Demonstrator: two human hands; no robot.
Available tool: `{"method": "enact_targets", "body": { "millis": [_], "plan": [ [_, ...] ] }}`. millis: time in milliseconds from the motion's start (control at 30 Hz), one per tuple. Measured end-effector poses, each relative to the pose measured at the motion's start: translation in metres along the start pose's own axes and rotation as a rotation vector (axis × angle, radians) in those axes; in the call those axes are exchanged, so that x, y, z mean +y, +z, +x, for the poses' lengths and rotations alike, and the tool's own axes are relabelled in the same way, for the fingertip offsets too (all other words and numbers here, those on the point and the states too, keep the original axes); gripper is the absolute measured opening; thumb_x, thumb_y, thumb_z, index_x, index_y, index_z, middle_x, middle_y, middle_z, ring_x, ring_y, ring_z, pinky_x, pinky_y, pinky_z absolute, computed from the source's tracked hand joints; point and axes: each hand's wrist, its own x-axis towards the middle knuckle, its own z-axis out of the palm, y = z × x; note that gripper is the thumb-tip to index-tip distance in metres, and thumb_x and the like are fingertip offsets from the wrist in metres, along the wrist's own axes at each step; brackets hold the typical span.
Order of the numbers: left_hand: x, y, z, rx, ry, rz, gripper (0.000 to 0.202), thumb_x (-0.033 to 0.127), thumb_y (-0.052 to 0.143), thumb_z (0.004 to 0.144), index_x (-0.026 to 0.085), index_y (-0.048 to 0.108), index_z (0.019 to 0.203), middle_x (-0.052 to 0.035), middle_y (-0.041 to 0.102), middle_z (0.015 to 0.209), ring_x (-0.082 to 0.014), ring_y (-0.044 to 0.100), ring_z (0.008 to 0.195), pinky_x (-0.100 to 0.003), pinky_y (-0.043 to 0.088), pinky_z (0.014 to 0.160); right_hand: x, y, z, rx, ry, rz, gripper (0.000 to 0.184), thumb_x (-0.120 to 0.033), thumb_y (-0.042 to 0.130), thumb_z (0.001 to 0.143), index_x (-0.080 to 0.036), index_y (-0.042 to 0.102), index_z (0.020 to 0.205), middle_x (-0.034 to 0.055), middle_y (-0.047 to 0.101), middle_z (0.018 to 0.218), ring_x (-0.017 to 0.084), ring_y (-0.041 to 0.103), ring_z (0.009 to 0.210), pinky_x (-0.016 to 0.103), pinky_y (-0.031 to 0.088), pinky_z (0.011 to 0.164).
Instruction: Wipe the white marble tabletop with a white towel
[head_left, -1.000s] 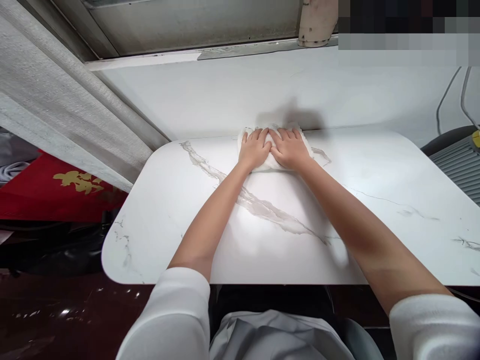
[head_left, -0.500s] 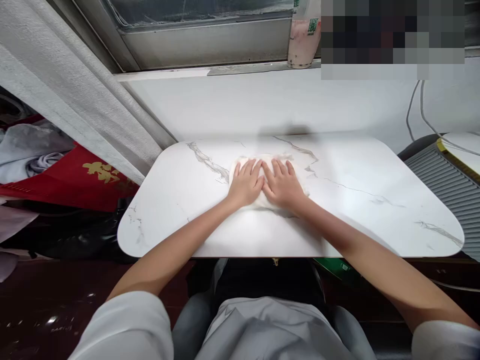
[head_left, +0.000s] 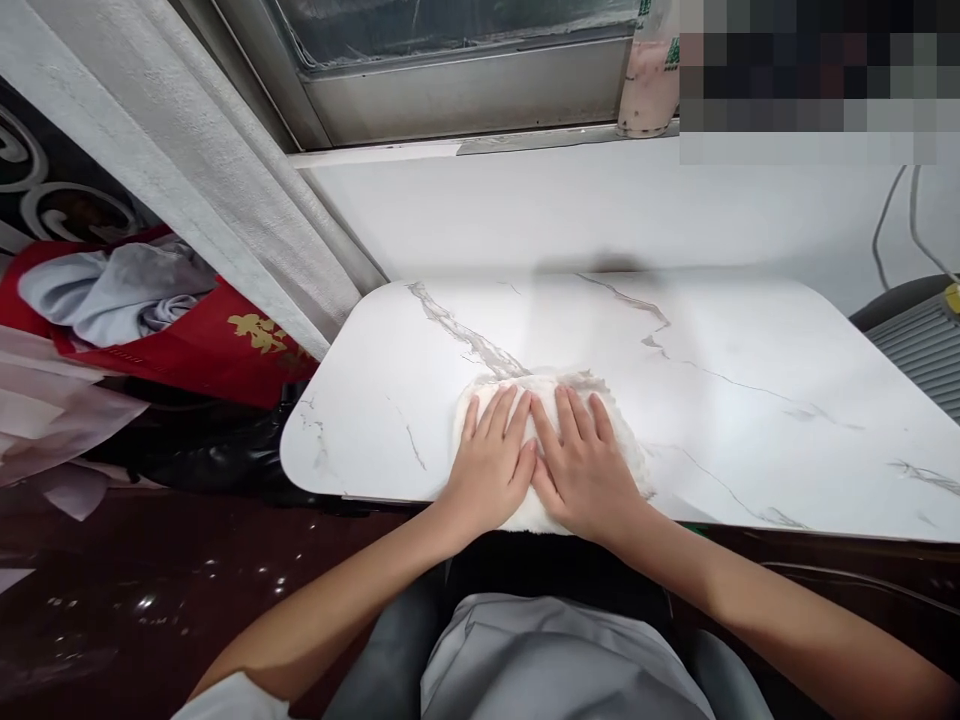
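Note:
A white fluffy cloth [head_left: 551, 515] lies flat on the white marble-patterned tabletop [head_left: 750, 400], close to its front edge. On the cloth's left half rests my left hand [head_left: 491, 460], palm down with the fingers stretched out. My right hand [head_left: 585, 465] presses flat on the right half, fingers spread. The two thumbs meet near the cloth's middle. Both hands cover much of the cloth, and its near end reaches the table's edge.
A plastic cup with a pink drink [head_left: 646, 90] stands on the window ledge. The grey curtain [head_left: 225, 150] hangs at the left, beside a red bag [head_left: 187, 365] holding grey fabric. A ribbed grey object [head_left: 919, 340] and cables [head_left: 892, 220] are at the right.
Both hands and the cloth have moved from the table's middle toward its front edge, nearer to my body. The camera view has shifted a little to the left.

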Motion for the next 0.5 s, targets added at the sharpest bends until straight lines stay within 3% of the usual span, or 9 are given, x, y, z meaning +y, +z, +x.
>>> {"method": "enact_targets", "body": {
  "millis": [200,333,500],
  "plan": [
    [-0.023,0.002,0.017,0.015,-0.033,0.010,0.053,0.029,0.026,0.102,0.006,0.034,0.149,-0.0186,0.039,0.156,-0.0283,0.028,0.149,-0.055,0.018,0.123,0.004,0.008,0.030,-0.059,-0.053,-0.038,0.063,-0.036,0.038,0.096,-0.002,0.040,0.149,0.0310,0.044,0.147,0.043,0.039,0.138,0.059,0.025,0.113],
    [-0.067,0.001,0.055,-0.008,-0.068,0.038,0.054,0.028,0.026,0.100,0.007,0.035,0.149,-0.0181,0.039,0.156,-0.0272,0.028,0.149,-0.054,0.014,0.123,0.009,0.029,0.083,-0.122,-0.019,-0.028,0.062,-0.036,0.032,0.098,-0.004,0.037,0.151,0.0297,0.043,0.148,0.043,0.038,0.139,0.059,0.023,0.113],
    [-0.129,-0.003,0.121,-0.039,-0.156,0.030,0.056,0.028,0.023,0.099,0.009,0.030,0.152,-0.0158,0.034,0.159,-0.0242,0.026,0.150,-0.050,0.012,0.124,0.022,0.066,0.169,-0.104,-0.017,0.023,0.060,-0.033,0.027,0.099,-0.003,0.034,0.151,0.0286,0.041,0.150,0.040,0.036,0.140,0.059,0.021,0.112]
  ]
}}
